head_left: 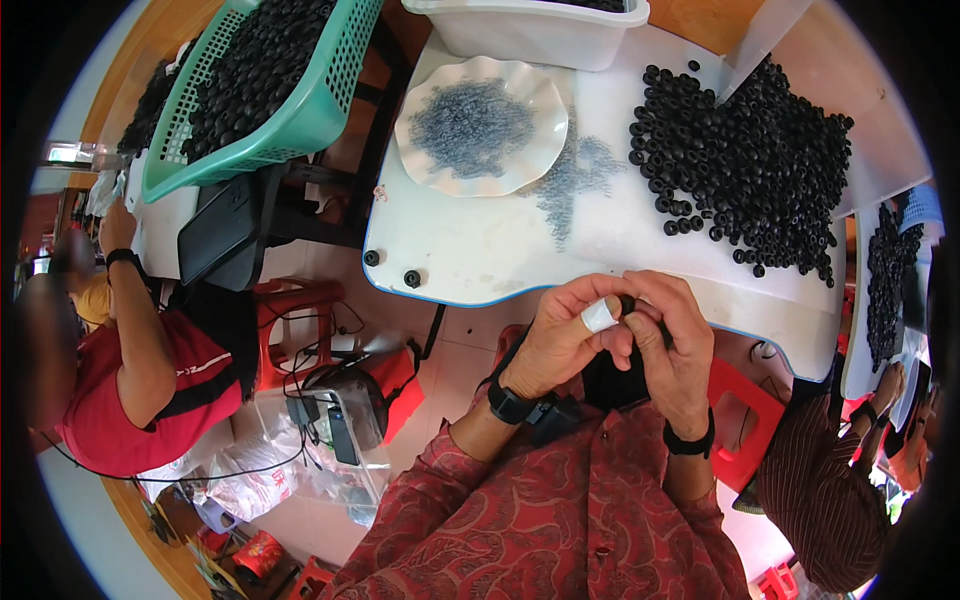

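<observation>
Pinching one black piece [627, 304] between left hand [562, 335] and right hand [678, 345], with black ring pile [748, 165] toward one o'clock, nearer the right.

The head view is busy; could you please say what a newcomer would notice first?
Probably the heap of black pieces at upper right. Left of it, a scalloped white plate holds greyish bits. Lower down, the left hand and right hand hold a dark piece.

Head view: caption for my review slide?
Left hand and right hand hold a small black piece at a white table bearing a heap of black rings.
</observation>
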The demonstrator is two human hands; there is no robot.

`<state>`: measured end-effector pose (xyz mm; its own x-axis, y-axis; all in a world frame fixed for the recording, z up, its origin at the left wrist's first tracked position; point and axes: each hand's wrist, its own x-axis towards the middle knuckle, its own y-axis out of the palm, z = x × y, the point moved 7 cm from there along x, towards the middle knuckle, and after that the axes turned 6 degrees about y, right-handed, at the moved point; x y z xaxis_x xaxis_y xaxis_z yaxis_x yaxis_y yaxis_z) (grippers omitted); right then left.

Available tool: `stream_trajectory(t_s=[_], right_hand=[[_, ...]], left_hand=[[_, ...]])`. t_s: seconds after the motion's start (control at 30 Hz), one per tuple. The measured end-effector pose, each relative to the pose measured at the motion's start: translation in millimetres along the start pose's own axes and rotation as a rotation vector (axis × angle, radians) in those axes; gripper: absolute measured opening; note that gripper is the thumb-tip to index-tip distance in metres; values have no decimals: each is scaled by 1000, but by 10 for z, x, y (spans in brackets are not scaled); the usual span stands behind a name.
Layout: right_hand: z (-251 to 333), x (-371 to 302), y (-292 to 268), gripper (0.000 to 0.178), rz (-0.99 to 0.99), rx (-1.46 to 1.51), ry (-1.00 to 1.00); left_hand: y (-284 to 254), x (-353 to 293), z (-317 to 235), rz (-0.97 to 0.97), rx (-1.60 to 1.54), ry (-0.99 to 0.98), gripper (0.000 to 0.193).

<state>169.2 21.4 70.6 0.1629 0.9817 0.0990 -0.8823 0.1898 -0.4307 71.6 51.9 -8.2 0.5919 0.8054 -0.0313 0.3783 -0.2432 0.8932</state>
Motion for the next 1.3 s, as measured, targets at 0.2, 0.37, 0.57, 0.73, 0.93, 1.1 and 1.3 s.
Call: stream_trajectory(t_s=[0.2,0.37,0.57,0.73,0.93,1.1,1.3], right_hand=[[-45,-66,-51,36,-84,81,-2],[-105,-108,-34,34,-75,78,19],[-116,-125,-1,30,-96,169,36],[-104,-123,10,33,-113,225,48],[-103,-96,199,51,-14,275,123],[-70,-130,183,51,-54,306,62],[-24,-140,128,45,-83,245,22]], left_hand=[[-41,22,-24,22,-82,48,28],[-47,24,-40,6,-119,52,31],[-26,27,-54,13,-171,62,33],[-49,29,-37,7,-162,47,33],[7,14,-15,-35,5,67,34],[-12,-1,-63,35,-148,28,36],[-48,-5,-36,46,-259,16,38]])
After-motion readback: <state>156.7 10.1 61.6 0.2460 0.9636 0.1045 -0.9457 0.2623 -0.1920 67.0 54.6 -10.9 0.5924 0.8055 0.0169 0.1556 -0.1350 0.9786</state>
